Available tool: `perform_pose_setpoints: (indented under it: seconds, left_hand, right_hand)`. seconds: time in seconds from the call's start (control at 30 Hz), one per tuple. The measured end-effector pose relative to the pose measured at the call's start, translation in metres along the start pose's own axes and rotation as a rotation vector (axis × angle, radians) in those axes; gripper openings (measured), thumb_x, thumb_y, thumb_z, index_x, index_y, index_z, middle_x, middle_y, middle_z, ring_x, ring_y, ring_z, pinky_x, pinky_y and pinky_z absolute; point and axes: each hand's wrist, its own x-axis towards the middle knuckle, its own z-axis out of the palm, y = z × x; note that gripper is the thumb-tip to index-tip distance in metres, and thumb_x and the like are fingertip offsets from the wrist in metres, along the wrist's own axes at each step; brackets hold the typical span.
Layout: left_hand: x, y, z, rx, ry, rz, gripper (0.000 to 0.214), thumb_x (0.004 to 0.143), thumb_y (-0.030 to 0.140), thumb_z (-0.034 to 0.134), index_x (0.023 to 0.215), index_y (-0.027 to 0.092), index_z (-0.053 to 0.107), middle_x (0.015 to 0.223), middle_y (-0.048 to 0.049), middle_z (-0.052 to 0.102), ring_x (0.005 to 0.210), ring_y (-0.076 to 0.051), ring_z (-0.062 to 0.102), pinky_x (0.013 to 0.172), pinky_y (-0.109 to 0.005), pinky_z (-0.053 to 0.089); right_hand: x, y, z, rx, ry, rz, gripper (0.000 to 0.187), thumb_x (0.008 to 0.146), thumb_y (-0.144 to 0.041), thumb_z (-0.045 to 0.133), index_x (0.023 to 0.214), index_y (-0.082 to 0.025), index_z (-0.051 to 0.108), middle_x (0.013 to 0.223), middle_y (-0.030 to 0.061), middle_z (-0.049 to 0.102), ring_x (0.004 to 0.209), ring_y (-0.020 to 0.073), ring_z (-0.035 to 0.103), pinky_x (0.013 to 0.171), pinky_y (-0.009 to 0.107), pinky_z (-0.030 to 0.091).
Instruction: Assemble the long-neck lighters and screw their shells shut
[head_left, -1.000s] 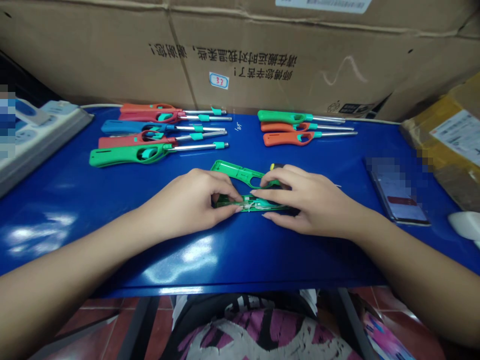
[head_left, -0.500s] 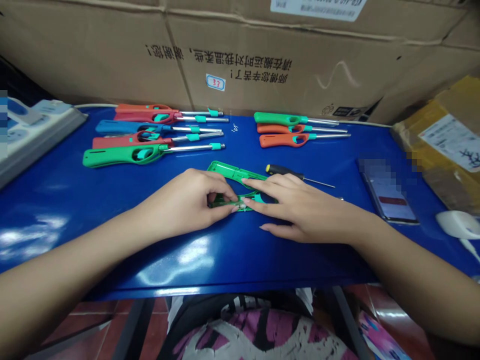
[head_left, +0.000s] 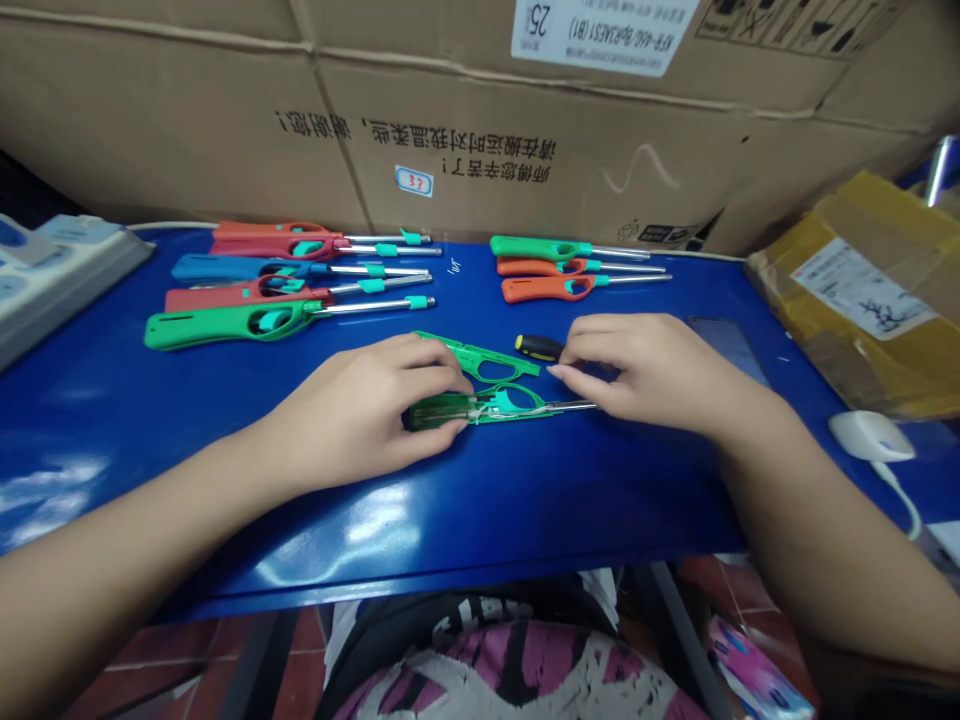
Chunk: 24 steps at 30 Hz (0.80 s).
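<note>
My left hand (head_left: 367, 405) is closed on the handle end of an opened green gas lighter (head_left: 495, 405), pressing its clear fuel tank. The lighter's inner parts, a thin wire and the metal tube show to the right. Just behind it lies the loose green casing half (head_left: 487, 362), partly covered by my left fingers. My right hand (head_left: 637, 365) hovers with thumb and fingers curved and slightly apart. Its fingertips are beside the black and yellow screwdriver (head_left: 538, 347), hiding the shaft; whether they touch it is unclear.
Several assembled lighters (head_left: 232, 325) lie at the back left, and 3 more (head_left: 544, 288) at the back right. A large cardboard box (head_left: 450, 110) forms the rear wall. On the right are a phone (head_left: 727, 345), a taped box (head_left: 862, 300) and a white plug (head_left: 870, 437). A power strip (head_left: 67, 265) sits left.
My right hand has left the green lighter and moved right and back to the screwdriver. My left hand stays on the lighter's handle end. The view has shifted slightly.
</note>
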Motion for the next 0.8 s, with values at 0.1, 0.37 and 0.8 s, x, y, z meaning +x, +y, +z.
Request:
perform_pose_setpoints:
  seconds: [0.1, 0.37, 0.8]
  left_hand:
    - [0.000, -0.002, 0.003, 0.056, -0.033, 0.092, 0.023, 0.096, 0.035, 0.058, 0.113, 0.022, 0.069, 0.116, -0.0057, 0.071, 0.107, -0.023, 0.066, 0.092, -0.037, 0.053]
    - [0.000, -0.005, 0.007, 0.075, -0.024, 0.106, 0.022, 0.099, 0.030, 0.055, 0.114, 0.021, 0.069, 0.108, -0.0060, 0.073, 0.099, -0.021, 0.069, 0.085, -0.033, 0.055]
    - [0.001, -0.005, 0.011, 0.092, -0.032, 0.157, 0.026, 0.103, 0.028, 0.049, 0.118, 0.026, 0.069, 0.118, -0.0042, 0.071, 0.106, -0.022, 0.066, 0.090, -0.036, 0.055]
  right_hand:
    - [-0.002, 0.001, -0.004, 0.101, -0.131, -0.011, 0.020, 0.095, -0.037, 0.061, 0.087, -0.021, 0.071, 0.086, 0.0025, 0.070, 0.073, 0.0157, 0.061, 0.064, 0.028, 0.040]
    - [0.000, 0.004, 0.004, 0.231, -0.295, 0.006, 0.009, 0.090, -0.020, 0.064, 0.084, -0.020, 0.069, 0.088, 0.0016, 0.071, 0.076, 0.0149, 0.062, 0.063, 0.027, 0.040]
    - [0.002, -0.005, 0.007, 0.214, -0.242, 0.010, 0.014, 0.093, -0.030, 0.065, 0.083, -0.020, 0.065, 0.083, -0.0001, 0.064, 0.070, 0.0128, 0.053, 0.060, 0.026, 0.033]
